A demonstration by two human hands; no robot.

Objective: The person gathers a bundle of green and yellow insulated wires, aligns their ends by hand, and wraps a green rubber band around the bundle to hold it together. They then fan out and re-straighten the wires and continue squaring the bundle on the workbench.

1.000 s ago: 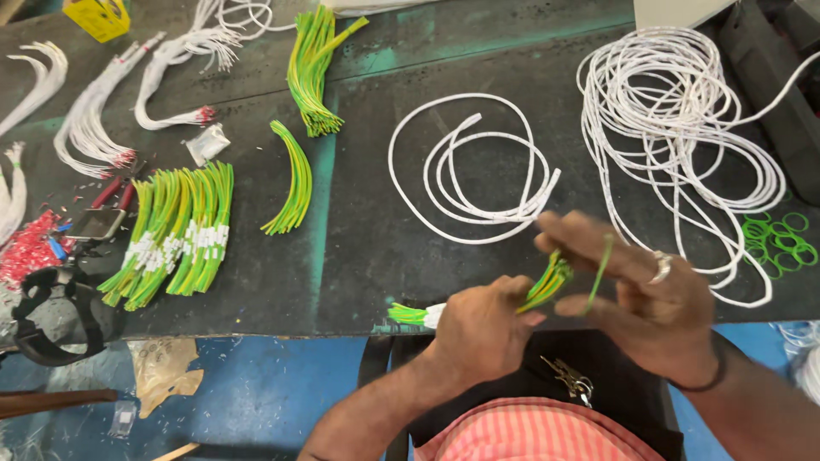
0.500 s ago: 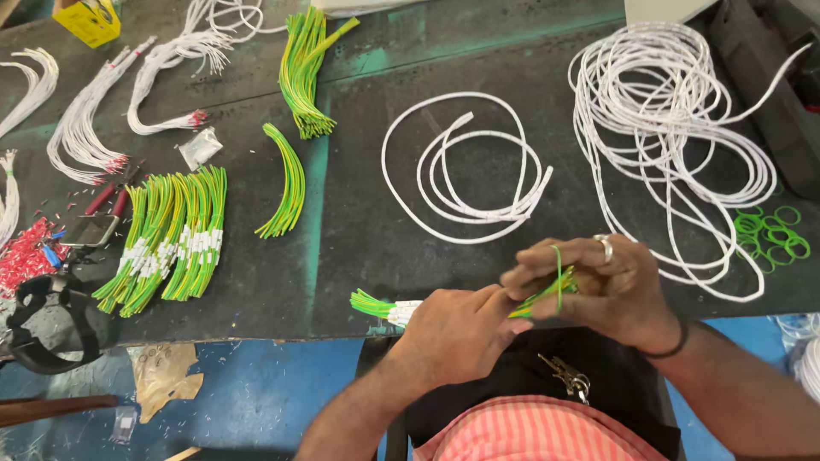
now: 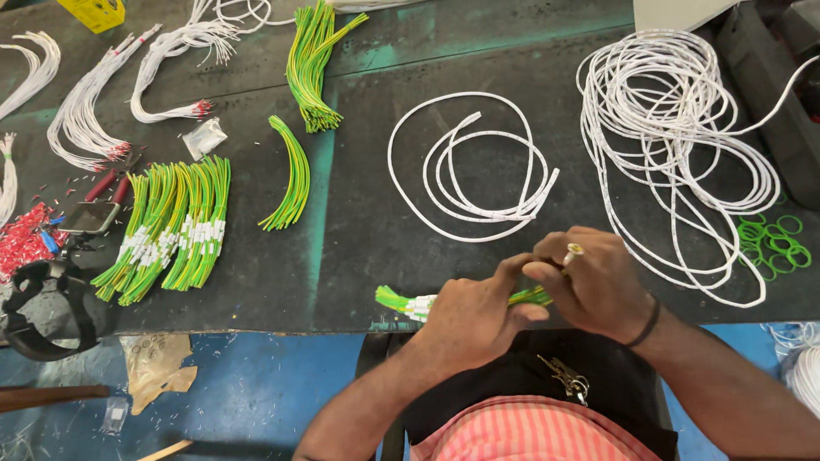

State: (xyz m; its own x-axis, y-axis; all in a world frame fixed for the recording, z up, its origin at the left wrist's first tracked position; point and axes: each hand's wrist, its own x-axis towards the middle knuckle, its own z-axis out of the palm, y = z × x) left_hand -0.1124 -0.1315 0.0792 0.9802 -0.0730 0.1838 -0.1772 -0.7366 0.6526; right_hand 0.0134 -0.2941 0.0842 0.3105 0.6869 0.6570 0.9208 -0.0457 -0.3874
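My left hand (image 3: 474,316) grips a bundle of green-yellow wires (image 3: 401,300) with white tags, held level over the near edge of the dark workbench (image 3: 359,239). The bundle's left end sticks out past the fist. My right hand (image 3: 594,277), with a ring and a dark wristband, is closed over the bundle's right end, fingers pinched on it. A small white cable coil (image 3: 470,166) lies just beyond both hands.
A big loose white cable coil (image 3: 683,128) fills the right side, with green rubber bands (image 3: 773,239) beside it. Tagged green-yellow bundles (image 3: 171,226), a curved bundle (image 3: 292,175) and another (image 3: 312,64) lie left. White wire bunches (image 3: 94,102), red terminals (image 3: 21,239) and pliers (image 3: 98,201) sit far left.
My right hand has drawn in from an open reach and closed over the bundle's right end. A green band seen between its fingers earlier is no longer visible.
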